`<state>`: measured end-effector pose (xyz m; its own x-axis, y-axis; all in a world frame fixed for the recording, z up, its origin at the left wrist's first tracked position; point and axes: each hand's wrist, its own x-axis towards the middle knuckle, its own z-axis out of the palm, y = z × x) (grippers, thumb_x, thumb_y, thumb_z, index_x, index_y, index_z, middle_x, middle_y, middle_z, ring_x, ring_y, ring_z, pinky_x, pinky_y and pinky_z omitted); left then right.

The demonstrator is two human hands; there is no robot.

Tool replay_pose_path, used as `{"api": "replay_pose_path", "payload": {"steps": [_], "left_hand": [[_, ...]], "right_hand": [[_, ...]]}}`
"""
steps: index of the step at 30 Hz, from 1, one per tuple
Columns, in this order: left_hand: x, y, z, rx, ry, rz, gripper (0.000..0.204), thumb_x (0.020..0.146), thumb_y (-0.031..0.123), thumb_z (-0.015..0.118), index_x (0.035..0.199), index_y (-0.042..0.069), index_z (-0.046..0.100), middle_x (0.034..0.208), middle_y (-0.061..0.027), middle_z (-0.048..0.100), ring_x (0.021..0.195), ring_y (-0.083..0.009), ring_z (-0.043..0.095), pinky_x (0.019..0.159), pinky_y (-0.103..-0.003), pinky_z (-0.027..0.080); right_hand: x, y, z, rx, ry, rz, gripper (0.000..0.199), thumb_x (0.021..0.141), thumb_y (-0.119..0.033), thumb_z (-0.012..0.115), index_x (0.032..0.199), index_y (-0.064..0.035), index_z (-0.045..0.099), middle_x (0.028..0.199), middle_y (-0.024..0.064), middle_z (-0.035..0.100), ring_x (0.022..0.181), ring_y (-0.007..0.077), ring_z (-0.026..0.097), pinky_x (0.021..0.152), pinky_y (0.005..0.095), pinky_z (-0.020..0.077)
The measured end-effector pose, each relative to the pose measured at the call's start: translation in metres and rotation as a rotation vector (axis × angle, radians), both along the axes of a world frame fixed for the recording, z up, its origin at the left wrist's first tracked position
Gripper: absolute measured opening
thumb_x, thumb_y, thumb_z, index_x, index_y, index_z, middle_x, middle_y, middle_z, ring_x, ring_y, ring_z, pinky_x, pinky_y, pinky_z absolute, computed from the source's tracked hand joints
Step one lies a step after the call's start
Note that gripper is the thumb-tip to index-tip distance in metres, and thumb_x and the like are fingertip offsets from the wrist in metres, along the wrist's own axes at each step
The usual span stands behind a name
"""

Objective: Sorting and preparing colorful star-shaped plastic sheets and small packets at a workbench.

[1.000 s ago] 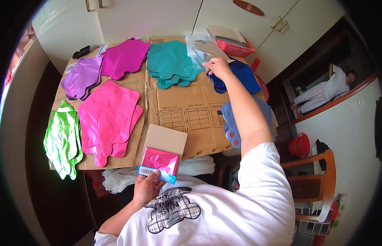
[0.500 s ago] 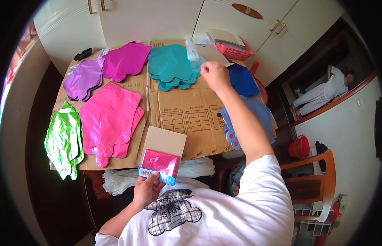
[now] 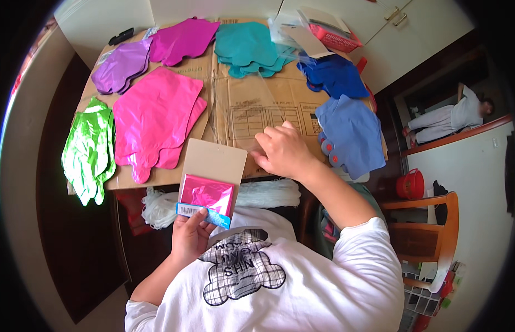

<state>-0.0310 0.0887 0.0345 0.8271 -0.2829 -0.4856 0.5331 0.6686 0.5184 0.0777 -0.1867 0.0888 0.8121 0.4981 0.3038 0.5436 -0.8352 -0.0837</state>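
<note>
The counter (image 3: pixel 158 178) is covered with flattened cardboard (image 3: pixel 257 108), probably to give the shiny pieces a plain surface to lie on. Foil balloons are sorted on it by colour, seemingly so each shade can be picked without hunting: a pink stack (image 3: pixel 155 119) toward the near left, a green pile (image 3: pixel 89 149) hanging over the left edge, purple ones (image 3: pixel 122 63) and magenta ones (image 3: pixel 183 36) along the far edge, a teal stack (image 3: pixel 249 47) at the far middle, dark blue ones (image 3: pixel 335 77) and light blue ones (image 3: pixel 351 133) down the right edge. A pink basket (image 3: pixel 337 34) sits at the far right corner.

Off the near edge, the left hand (image 3: pixel 191 238) pinches a brown card (image 3: pixel 213 163) with a folded pink balloon (image 3: pixel 206 195) against it, upright and close to the chest, as if for a look. The right hand (image 3: pixel 285 152) rests loosely curled at the near edge, fingertips (image 3: pixel 263 145) on a clear plastic sleeve (image 3: pixel 252 105); whether it grips the sleeve I cannot tell.
</note>
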Motion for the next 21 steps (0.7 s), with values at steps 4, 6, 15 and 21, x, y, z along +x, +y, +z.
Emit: {"api": "replay_pose_path", "payload": {"steps": [4,6,15,21], "left_hand": [[-0.003,0.002,0.006,0.007,-0.035,0.0,0.026,0.094,0.003,0.053,0.12,0.005,0.052,0.113,-0.0078,0.065,0.102,-0.0215,0.066,0.09,-0.039,0.055],[-0.002,-0.001,0.008,-0.006,-0.039,0.0,0.025,0.094,0.003,0.053,0.12,0.005,0.052,0.113,-0.0081,0.065,0.102,-0.0216,0.066,0.09,-0.039,0.055],[-0.002,-0.043,-0.009,-0.095,0.011,-0.073,0.018,0.096,0.004,0.052,0.113,0.007,0.057,0.107,-0.0062,0.066,0.099,-0.0189,0.066,0.089,-0.035,0.055],[-0.008,-0.056,-0.014,-0.01,-0.09,-0.143,0.018,0.095,0.006,0.056,0.111,0.012,0.062,0.105,0.0002,0.067,0.098,-0.0119,0.063,0.089,-0.033,0.049]], "right_hand": [[-0.02,0.007,0.002,0.199,-0.02,-0.05,0.02,0.076,-0.02,0.074,0.08,-0.0038,0.063,0.076,0.0103,0.062,0.069,0.0256,0.061,0.068,0.0357,0.0455],[-0.04,0.008,-0.002,0.424,0.079,-0.181,0.022,0.079,-0.024,0.073,0.08,-0.0051,0.063,0.071,0.0094,0.06,0.062,0.0251,0.06,0.06,0.036,0.0454],[-0.142,0.073,-0.062,1.521,0.743,-0.207,0.035,0.098,-0.024,0.058,0.121,0.0007,0.051,0.097,0.0044,0.061,0.079,0.0064,0.056,0.069,0.0224,0.0462],[-0.143,0.087,-0.077,1.492,0.497,-0.431,0.027,0.094,-0.02,0.063,0.111,-0.001,0.053,0.095,0.0076,0.066,0.084,0.0133,0.061,0.076,0.0291,0.0493]]}}
